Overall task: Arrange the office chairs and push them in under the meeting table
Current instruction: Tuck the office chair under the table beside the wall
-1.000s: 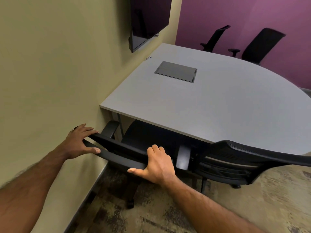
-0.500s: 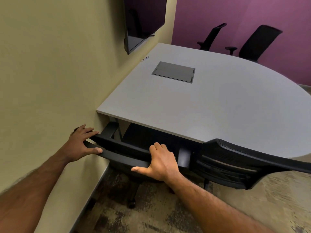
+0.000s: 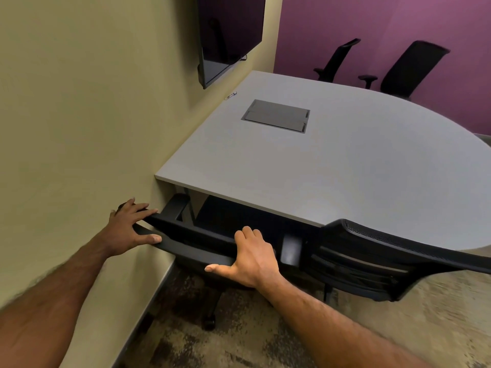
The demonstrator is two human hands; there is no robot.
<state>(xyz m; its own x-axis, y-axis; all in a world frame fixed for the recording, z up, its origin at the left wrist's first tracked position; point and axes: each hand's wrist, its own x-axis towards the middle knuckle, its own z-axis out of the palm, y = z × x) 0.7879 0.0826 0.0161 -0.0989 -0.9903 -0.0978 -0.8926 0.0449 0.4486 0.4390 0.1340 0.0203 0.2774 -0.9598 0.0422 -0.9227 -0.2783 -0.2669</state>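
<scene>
Beside the yellow wall (image 3: 79,115), the near chair (image 3: 194,241) stands at the straight edge of the grey meeting table (image 3: 345,176). Its seat is tucked under the table top. Its black back sticks out on this side, close to the edge. One armrest (image 3: 176,208) pokes in under the table's corner.

The left hand (image 3: 127,229) holds the left end of the chair back. Its fingers lie over the top and its thumb runs along the near side. The right hand (image 3: 252,258) grips the top of the same back, further right. Its fingers curl over the rim and its thumb points out to the left.

Just to the right stands a second chair (image 3: 372,261) with a mesh back. I cannot tell if the two chairs touch.

On the other side of the table, by the purple wall (image 3: 385,22), stand the far left chair (image 3: 337,61) and the far right chair (image 3: 414,67). A dark screen (image 3: 228,35) hangs on the yellow wall above the table. A grey flap (image 3: 276,115) sits flat in the table top, and a small pen (image 3: 230,96) lies on the table near the wall. Patchy carpet (image 3: 239,335) covers the floor.
</scene>
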